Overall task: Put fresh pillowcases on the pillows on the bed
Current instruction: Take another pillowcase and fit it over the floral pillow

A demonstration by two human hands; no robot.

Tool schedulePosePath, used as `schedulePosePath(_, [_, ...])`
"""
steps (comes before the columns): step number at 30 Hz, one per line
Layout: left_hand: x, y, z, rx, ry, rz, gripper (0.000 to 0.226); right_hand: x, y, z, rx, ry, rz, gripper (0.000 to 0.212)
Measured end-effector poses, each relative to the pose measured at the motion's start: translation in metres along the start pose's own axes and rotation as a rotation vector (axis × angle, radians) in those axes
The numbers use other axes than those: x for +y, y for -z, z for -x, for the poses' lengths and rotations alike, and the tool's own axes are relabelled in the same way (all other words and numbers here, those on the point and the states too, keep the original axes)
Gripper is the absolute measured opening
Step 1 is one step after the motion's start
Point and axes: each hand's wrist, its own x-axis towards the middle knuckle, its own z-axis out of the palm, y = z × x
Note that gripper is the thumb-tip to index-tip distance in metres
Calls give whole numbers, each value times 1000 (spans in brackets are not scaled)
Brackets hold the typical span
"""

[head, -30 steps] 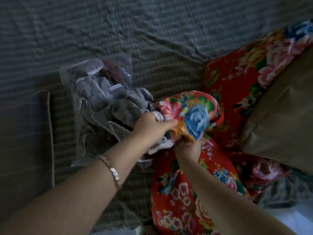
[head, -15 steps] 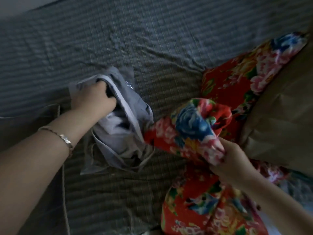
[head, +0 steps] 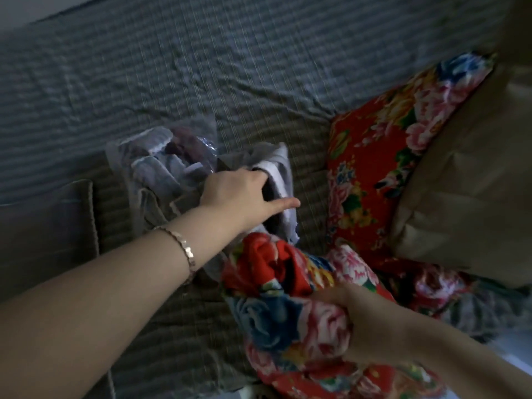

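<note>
A grey ribbed bedspread (head: 230, 67), creased and woven in fine horizontal stripes, fills most of the frame. At centre left lies a clear, crinkly plastic bag (head: 161, 165) stuffed with folded grey and dark cloth; no label on it is readable. The left hand (head: 239, 194), a metal link bracelet (head: 184, 251) on its wrist, rests on soft grey-and-white fabric (head: 280, 180) spilling from the bag, fingers curled into the folds and thumb stretched out to the right. In the lower centre the right hand (head: 371, 323) is clenched around a bunched red floral pillowcase (head: 288, 298), printed with pink peonies and blue blooms. The same print covers cloth (head: 371, 156) at the right, beneath a smooth tan pillow (head: 466, 180).
</note>
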Motion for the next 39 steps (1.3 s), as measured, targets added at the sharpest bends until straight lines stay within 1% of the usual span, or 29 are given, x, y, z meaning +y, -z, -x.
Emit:
schedulePosePath(2, [4, -5, 7, 86, -123, 56, 72, 8, 13, -2, 9, -47, -133, 41])
schedulePosePath(3, [6, -3, 12, 137, -186, 128, 58, 10, 20, -2, -8, -71, -241, 41])
schedulePosePath(4, [5, -1, 18, 188, -255, 192, 47, 11, 27, -4, -26, -89, -298, 46])
schedulePosePath(5, [5, 3, 23, 240, -319, 239, 41, 14, 32, -6, -37, -91, -345, 53])
schedulePosePath(7, [2, 6, 32, 310, -416, 236, 38, 15, 34, -14, -84, -80, -396, 60])
schedulePosePath(9, [-1, 8, 37, 316, -460, 263, 39, 20, 38, -24, -81, -91, -497, 60])
schedulePosePath(11, [-4, 8, 42, 325, -506, 229, 34, 27, 39, -32, -58, -131, -595, 59])
schedulePosePath(12, [-3, 8, 45, 365, -500, 190, 29, 28, 39, -35, -46, -152, -612, 58])
schedulePosePath(13, [0, 9, 45, 431, -459, 184, 29, 29, 39, -38, -44, -164, -614, 55])
schedulePosePath(15, [6, 14, 40, 554, -335, 242, 39, 28, 36, -45, -53, -171, -577, 54])
schedulePosePath(16, [10, 16, 37, 598, -319, 256, 39, 28, 35, -48, -56, -181, -562, 54])
schedulePosePath(17, [16, 17, 33, 609, -341, 271, 34, 28, 35, -49, -51, -192, -565, 56])
schedulePosePath(19, [24, 16, 29, 542, -398, 354, 22, 28, 35, -48, -26, -184, -604, 56])
schedulePosePath(21, [26, 15, 27, 389, -384, 477, 28, 30, 37, -43, 14, -160, -636, 59])
schedulePosePath(22, [24, 15, 26, 349, -333, 531, 23, 31, 37, -40, 32, -148, -634, 60])
schedulePosePath(24, [20, 18, 22, 335, -159, 607, 5, 30, 33, -35, 49, -129, -600, 59])
schedulePosePath(27, [14, 20, 7, 366, 136, 678, 16, 23, 26, -33, -11, -109, -467, 57])
schedulePosePath(28, [15, 22, 3, 368, 193, 650, 23, 20, 24, -32, -38, -108, -418, 55])
schedulePosePath(29, [16, 22, -1, 352, 213, 556, 35, 16, 22, -32, -60, -106, -360, 52])
schedulePosePath(30, [17, 21, -4, 315, 205, 427, 45, 11, 21, -33, -78, -102, -291, 52])
schedulePosePath(31, [18, 20, -5, 277, 187, 288, 51, 8, 19, -33, -88, -89, -213, 52])
schedulePosePath(32, [17, 19, -6, 244, 159, 166, 50, 4, 17, -32, -86, -63, -143, 50])
schedulePosePath(33, [15, 17, -6, 227, 118, 83, 42, 2, 15, -31, -64, -29, -84, 48])
schedulePosePath(34, [11, 14, -5, 216, 80, 22, 30, 0, 12, -29, -18, 5, -35, 46])
schedulePosePath(35, [6, 12, -4, 196, 54, -18, 20, -1, 11, -28, 47, 31, 14, 45])
schedulePosePath(37, [-4, 4, 2, 164, -3, -33, 25, 1, 9, -25, 187, 53, 97, 46])
schedulePosePath(39, [-10, -3, 11, 154, -59, 27, 29, 5, 9, -24, 271, 67, 126, 46])
